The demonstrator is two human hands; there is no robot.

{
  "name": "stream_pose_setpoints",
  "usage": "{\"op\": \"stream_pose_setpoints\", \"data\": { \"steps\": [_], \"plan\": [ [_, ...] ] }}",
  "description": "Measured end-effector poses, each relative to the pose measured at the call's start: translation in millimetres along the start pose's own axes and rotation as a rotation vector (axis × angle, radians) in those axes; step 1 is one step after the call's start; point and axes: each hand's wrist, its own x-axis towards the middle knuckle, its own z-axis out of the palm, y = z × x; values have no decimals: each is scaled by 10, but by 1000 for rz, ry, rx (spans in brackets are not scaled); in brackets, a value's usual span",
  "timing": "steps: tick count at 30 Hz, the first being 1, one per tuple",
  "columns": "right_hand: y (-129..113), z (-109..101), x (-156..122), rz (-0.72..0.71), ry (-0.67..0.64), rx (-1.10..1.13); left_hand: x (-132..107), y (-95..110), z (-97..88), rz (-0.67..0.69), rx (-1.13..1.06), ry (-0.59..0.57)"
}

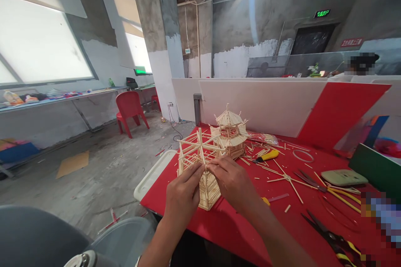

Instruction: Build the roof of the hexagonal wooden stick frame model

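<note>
A half-built pavilion model of thin wooden sticks (pixel 209 195) stands upright near the edge of the red table (pixel 216 231). Its top is an open frame with sticks crossing at a central post. My left hand (pixel 184 190) pinches the near corner of this frame from the left. Facing it, my right hand (pixel 233 181) has thumb and fingers closed on the same corner, the fingertips of both hands almost meeting. Any small piece between the fingertips is hidden. Just behind stands a pagoda model (pixel 230 131) with tiered stick roofs.
Right of the models lie loose sticks, a yellow utility knife (pixel 267 156), a star of joined sticks (pixel 287 178), yellow-handled scissors (pixel 332 192) and black cutters (pixel 332 233). A white partition (pixel 257 104) borders the back. A grey bin (pixel 125 238) stands lower left.
</note>
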Motion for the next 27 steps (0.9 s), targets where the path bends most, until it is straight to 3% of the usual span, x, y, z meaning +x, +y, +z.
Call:
{"op": "stream_pose_setpoints", "data": {
  "steps": [27],
  "plan": [
    [-8, -11, 6, 12, -20, -4, -7, -3, 0, -16, -15, -5]
  ]
}}
